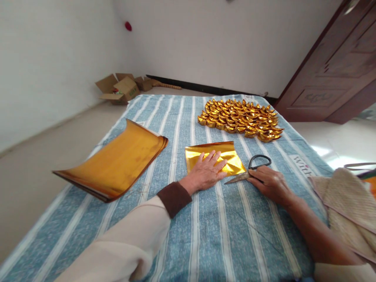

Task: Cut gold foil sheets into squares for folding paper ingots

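Gold on a striped tabletop [205,235]

Stacked sheets [113,160], near left edge; smaller sheet [232,162], centre, beneath the left hand [205,172], flat and released; folded pieces [239,117], far right corner; scissors [239,177], toward right edge, grasped by the right hand [270,184].

A blue cloth [182,254] with white stripes covers the counter [255,243], which fills much of the frame. At the left lies a stack of large gold sheets [117,158], its ends curving up. A smaller gold sheet [227,156] lies near the center, scissors [238,178] just beside its lower right corner. Folded gold pieces [237,119] crowd together at the upper right.
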Demonstrator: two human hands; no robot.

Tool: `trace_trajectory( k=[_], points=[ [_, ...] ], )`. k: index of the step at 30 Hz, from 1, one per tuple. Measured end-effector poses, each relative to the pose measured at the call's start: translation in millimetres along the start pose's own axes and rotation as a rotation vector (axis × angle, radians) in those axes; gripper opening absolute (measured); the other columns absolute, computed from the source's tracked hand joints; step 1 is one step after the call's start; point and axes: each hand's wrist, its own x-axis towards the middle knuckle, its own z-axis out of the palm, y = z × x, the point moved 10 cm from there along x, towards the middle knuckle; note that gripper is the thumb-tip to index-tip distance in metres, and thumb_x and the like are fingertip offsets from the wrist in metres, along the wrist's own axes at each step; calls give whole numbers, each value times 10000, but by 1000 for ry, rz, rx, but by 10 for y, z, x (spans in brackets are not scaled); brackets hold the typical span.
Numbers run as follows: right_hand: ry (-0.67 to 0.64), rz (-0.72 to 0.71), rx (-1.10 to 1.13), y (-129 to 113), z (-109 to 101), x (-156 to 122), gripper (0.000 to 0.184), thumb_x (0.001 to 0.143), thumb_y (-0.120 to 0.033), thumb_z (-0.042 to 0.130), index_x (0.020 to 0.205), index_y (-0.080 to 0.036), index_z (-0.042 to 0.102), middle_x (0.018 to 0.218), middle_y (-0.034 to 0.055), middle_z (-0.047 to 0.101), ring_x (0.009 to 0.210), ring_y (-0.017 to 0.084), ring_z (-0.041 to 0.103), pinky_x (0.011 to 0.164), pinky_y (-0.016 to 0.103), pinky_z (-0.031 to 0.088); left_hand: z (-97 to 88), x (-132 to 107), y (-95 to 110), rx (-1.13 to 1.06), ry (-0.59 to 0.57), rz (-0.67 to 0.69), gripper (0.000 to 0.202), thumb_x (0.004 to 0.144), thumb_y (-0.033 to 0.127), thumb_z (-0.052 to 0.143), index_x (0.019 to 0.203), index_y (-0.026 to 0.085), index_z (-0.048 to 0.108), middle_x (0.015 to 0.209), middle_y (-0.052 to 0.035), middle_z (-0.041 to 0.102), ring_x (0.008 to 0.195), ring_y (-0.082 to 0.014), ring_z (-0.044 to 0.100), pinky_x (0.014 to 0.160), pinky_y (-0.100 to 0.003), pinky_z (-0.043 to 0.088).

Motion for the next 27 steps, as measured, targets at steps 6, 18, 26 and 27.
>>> trace_trajectory(
  k=[6, 18, 26, 27],
  points=[
    [-17, 2, 26, 5, -31, -107, 479, 1104, -428, 336, 944, -154, 696, 734, 62, 565, 675, 222, 564, 613, 307, 419, 24, -4, -17, -46, -4, -15, 521, 1005, 529, 287, 1464, 283, 324, 1577, -77, 162, 1444, -302, 85, 1125, -573, 87],
    [-5, -5, 31, -110, 20, 44, 511, 1109, -413, 321, 894, -144, 698, 718, 69, 559, 677, 227, 561, 628, 308, 420, -9, -3, 6, -27, 1, -6, 512, 1019, 503, 249, 1470, 273, 317, 1572, -87, 181, 1440, -302, 105, 1121, -565, 94],
    [-10, -13, 22, -118, -7, -58, 467, 1105, -399, 348, 911, -160, 699, 730, 66, 564, 664, 220, 563, 619, 297, 422, 14, 4, -11, -38, -8, -18, 522, 1010, 529, 246, 1466, 289, 325, 1573, -64, 184, 1443, -298, 95, 1125, -570, 93],
    [-9, -11, 26, -118, -7, -51, 470, 1106, -399, 343, 912, -159, 697, 729, 66, 565, 667, 220, 564, 622, 297, 422, 9, 5, -8, -39, -5, -16, 521, 1009, 531, 247, 1464, 291, 328, 1573, -64, 185, 1443, -296, 93, 1125, -569, 91]
  ],
)
